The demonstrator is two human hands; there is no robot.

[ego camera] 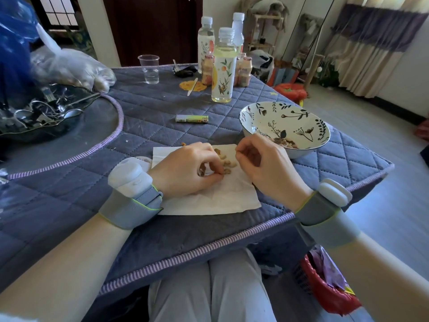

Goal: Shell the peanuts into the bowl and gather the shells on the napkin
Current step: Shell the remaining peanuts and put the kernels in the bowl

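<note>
Left hand pinches a peanut over the napkin; right hand curled, contents unclear. Advise cracking low, kernels into bowl.

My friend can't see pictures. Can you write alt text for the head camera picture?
Two hands work over a white napkin scattered with peanut shells; the left hand pinches one, the right hand curls beside a flowered bowl.

Peanut shells on white napkin beside floral bowl
</note>
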